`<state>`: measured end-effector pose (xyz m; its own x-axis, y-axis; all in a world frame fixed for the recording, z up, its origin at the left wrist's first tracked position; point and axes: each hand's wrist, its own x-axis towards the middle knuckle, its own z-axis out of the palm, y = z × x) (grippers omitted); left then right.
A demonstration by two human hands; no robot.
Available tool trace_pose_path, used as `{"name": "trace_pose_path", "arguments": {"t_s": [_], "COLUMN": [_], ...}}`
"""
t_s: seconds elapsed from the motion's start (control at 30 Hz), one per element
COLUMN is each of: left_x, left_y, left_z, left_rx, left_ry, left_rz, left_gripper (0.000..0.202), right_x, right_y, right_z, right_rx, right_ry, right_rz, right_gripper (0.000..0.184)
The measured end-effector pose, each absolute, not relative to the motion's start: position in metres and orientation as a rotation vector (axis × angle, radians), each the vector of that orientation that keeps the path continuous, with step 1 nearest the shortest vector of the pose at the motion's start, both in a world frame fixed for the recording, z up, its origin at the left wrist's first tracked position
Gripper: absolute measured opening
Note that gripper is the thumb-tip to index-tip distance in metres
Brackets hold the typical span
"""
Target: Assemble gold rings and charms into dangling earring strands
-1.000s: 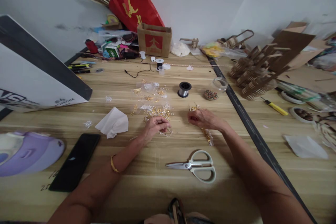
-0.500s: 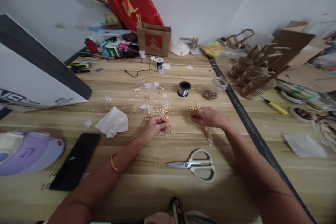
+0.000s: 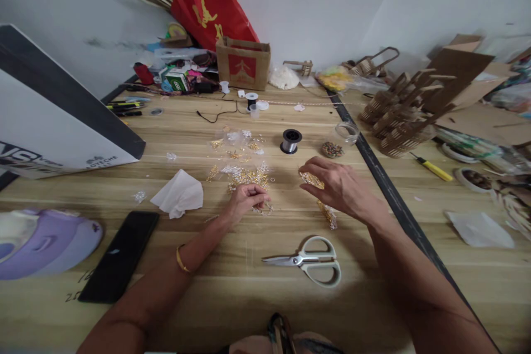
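My left hand [image 3: 244, 199] rests on the wooden table [image 3: 232, 293] with its fingers curled in a pinch on a small gold ring piece [image 3: 264, 209]. It lies at the near edge of a scattered pile of gold findings [image 3: 248, 176]. My right hand [image 3: 338, 187] is raised a little off the table, thumb and fingers closed on a small cluster of gold pieces [image 3: 311, 179]. Under its wrist lies a small clear packet of gold bits [image 3: 328, 215]. Grey-handled scissors [image 3: 310, 261] lie shut in front of me, between my forearms.
A silver wire spool [image 3: 291, 141], a dish of beads [image 3: 333, 149] and a glass jar [image 3: 347, 131] stand behind my right hand. A crumpled tissue [image 3: 178, 193], black phone [image 3: 120, 254], purple cap [image 3: 45, 240] and large white box [image 3: 50, 121] are at left. Wooden baskets [image 3: 398, 116] sit at right.
My right hand has lifted off the table and moved slightly back, closing on the gold pieces that lay just beyond it. My left hand has stayed put.
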<state>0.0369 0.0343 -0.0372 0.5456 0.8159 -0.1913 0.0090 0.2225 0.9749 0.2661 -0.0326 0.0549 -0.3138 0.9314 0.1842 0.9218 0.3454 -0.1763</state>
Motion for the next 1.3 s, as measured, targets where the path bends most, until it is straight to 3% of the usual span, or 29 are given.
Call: {"name": "trace_pose_path", "arguments": {"t_s": [0.23, 0.5, 1.03, 1.3], "left_x": [0.037, 0.037, 0.037, 0.037], "left_y": [0.036, 0.037, 0.036, 0.035], "left_z": [-0.042, -0.045, -0.045, -0.041], "left_rx": [1.235, 1.231, 1.212, 1.257], "left_ry": [0.832, 0.835, 0.844, 0.829], "left_rz": [0.663, 0.656, 0.669, 0.656], "left_gripper": [0.023, 0.027, 0.026, 0.026], "right_x": [0.223, 0.209, 0.225, 0.23], "right_y": [-0.04, -0.026, -0.012, -0.007], "right_z": [0.038, -0.002, -0.014, -0.015], "right_rx": [-1.249, -1.361, -1.439, -1.39], "right_ry": [-2.38, -2.384, -2.082, -1.931], "right_rz": [0.491, 0.425, 0.693, 0.891], "right_gripper": [0.02, 0.016, 0.006, 0.028]}}
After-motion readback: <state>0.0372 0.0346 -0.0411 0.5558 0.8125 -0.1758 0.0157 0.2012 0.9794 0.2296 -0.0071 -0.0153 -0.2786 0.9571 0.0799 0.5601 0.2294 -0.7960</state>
